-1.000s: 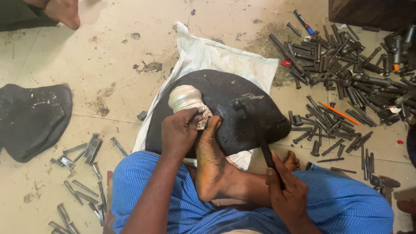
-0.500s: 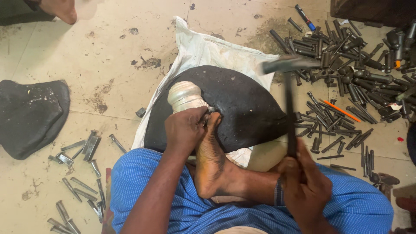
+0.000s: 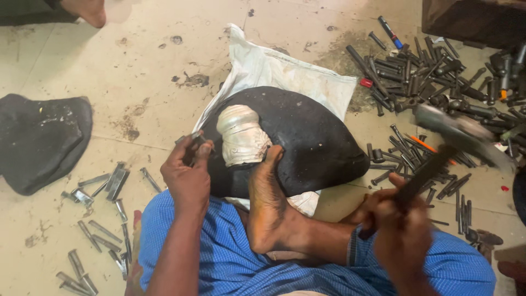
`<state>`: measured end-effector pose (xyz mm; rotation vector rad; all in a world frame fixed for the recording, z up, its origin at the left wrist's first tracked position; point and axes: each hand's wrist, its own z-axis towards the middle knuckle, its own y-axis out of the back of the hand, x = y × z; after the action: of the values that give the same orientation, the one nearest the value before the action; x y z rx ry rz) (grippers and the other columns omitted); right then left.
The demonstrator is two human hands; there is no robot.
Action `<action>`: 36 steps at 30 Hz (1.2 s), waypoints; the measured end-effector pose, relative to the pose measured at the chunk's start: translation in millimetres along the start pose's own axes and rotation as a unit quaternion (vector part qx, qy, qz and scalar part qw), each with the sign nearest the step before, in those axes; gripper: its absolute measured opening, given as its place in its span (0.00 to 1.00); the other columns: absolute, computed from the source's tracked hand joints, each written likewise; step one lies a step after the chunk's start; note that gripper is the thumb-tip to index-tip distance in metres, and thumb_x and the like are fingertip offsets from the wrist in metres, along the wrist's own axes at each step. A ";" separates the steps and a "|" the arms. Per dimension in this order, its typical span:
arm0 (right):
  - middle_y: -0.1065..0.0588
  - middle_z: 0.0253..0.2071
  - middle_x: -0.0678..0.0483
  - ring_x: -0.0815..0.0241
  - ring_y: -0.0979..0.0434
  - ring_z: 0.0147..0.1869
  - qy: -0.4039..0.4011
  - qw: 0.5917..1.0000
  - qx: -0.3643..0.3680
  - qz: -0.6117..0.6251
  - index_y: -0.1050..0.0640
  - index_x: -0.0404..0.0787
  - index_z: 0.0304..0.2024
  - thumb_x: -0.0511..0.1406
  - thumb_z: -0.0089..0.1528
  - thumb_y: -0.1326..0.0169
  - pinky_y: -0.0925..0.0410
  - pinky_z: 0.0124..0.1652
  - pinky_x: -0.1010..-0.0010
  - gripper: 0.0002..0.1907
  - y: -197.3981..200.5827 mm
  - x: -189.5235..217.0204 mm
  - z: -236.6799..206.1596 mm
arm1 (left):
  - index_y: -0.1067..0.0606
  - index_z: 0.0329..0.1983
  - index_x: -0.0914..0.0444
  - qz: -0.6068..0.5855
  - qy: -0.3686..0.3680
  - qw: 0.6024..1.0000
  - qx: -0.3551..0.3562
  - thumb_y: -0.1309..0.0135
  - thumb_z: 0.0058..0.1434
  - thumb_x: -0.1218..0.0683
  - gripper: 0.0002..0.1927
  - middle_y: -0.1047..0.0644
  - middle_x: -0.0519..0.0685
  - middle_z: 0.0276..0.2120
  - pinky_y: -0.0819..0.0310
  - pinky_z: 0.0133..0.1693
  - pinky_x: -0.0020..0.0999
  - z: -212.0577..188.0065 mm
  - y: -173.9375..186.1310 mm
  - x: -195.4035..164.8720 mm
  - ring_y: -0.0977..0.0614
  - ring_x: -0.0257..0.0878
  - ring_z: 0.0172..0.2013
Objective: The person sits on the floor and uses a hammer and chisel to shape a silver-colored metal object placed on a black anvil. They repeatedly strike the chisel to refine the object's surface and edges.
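A person sits on a pale tiled floor (image 3: 137, 71), seen from above, with blue checked cloth (image 3: 230, 257) over the lap. A rounded black cushion (image 3: 312, 137) lies on a white sack (image 3: 274, 71) in front of them, and a silver metal piece (image 3: 240, 136) with raised ornament rests on the cushion's left part. The person's bare foot (image 3: 268, 203) reaches across the cushion, its toes touching the lower right edge of the silver piece. The left hand (image 3: 189, 175) sits just left of the silver piece, fingers pinched narrow around a small metal punch (image 3: 193, 140) whose tip stands beside the piece; whether it touches is unclear. The right hand (image 3: 400, 230) is closed in a fist around the dark handle of a hammer (image 3: 438, 148), which is raised to the right of the cushion, its head blurred above a heap of dark metal punches (image 3: 427, 77) spread over the floor on the right. More loose punches (image 3: 98, 219) lie scattered on the floor at the left, near a second black cushion (image 3: 44, 137). Another person's bare foot (image 3: 85, 8) shows at the top left edge
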<state>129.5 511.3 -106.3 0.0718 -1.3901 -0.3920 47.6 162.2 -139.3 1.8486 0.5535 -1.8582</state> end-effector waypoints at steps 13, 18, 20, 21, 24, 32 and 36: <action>0.25 0.33 0.54 0.65 0.22 0.38 0.006 0.991 0.130 -0.038 0.30 0.33 0.57 0.33 0.71 0.55 0.28 0.42 0.74 0.13 -68.6 -39.6 44.9 | 0.18 0.41 0.66 -0.111 0.015 0.992 0.065 0.41 0.61 0.66 0.07 0.15 0.46 0.35 0.20 0.44 0.28 -4.2 13.3 34.0 0.16 0.30 0.37; 0.28 0.25 0.54 0.68 0.33 0.25 -0.113 0.976 0.098 -0.160 0.27 0.38 0.67 0.35 0.69 0.50 0.37 0.25 0.74 0.23 -46.2 -0.1 29.1 | 0.17 0.39 0.65 -0.083 -0.011 0.992 0.094 0.38 0.58 0.65 0.07 0.14 0.47 0.35 0.20 0.41 0.27 1.1 5.5 26.9 0.15 0.29 0.35; 0.26 0.24 0.54 0.67 0.32 0.24 -0.139 0.965 0.129 -0.182 0.28 0.41 0.68 0.36 0.68 0.50 0.37 0.24 0.74 0.25 -43.9 19.5 21.8 | 0.17 0.38 0.64 -0.055 -0.028 0.994 0.092 0.38 0.57 0.64 0.07 0.14 0.47 0.34 0.19 0.39 0.27 -0.1 6.8 24.0 0.14 0.30 0.34; 0.25 0.24 0.53 0.66 0.30 0.23 -0.130 0.963 0.132 -0.198 0.30 0.42 0.69 0.36 0.67 0.50 0.35 0.23 0.73 0.26 -44.4 27.3 17.7 | 0.16 0.38 0.63 -0.034 -0.046 0.994 0.089 0.37 0.57 0.62 0.06 0.14 0.48 0.33 0.20 0.38 0.28 -0.2 7.8 22.2 0.14 0.31 0.33; 0.22 0.27 0.52 0.67 0.23 0.28 -0.008 0.942 0.156 -0.297 0.30 0.43 0.69 0.35 0.66 0.49 0.31 0.29 0.75 0.27 -50.5 44.9 8.9 | 0.16 0.38 0.60 0.030 -0.095 0.990 0.095 0.36 0.58 0.58 0.05 0.14 0.50 0.32 0.20 0.36 0.30 -2.3 11.7 18.1 0.12 0.36 0.33; 0.20 0.30 0.50 0.62 0.21 0.28 0.029 0.949 0.105 -0.295 0.31 0.48 0.71 0.34 0.67 0.49 0.27 0.31 0.73 0.28 -68.5 113.1 -9.2 | 0.17 0.39 0.59 0.065 -0.146 0.984 0.072 0.37 0.61 0.54 0.06 0.16 0.53 0.33 0.20 0.35 0.34 -7.1 10.4 17.8 0.11 0.45 0.35; 0.19 0.39 0.49 0.59 0.20 0.39 0.132 0.928 0.074 -0.342 0.31 0.44 0.69 0.29 0.64 0.50 0.28 0.39 0.70 0.29 -81.5 106.7 -6.7 | 0.17 0.39 0.60 0.070 -0.178 0.979 0.066 0.37 0.61 0.54 0.06 0.17 0.54 0.33 0.20 0.36 0.36 -6.8 9.1 20.1 0.12 0.47 0.35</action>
<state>131.0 400.9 -29.6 0.7229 -1.0917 -0.8223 58.6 157.9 -159.2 1.5319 0.1748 -2.1050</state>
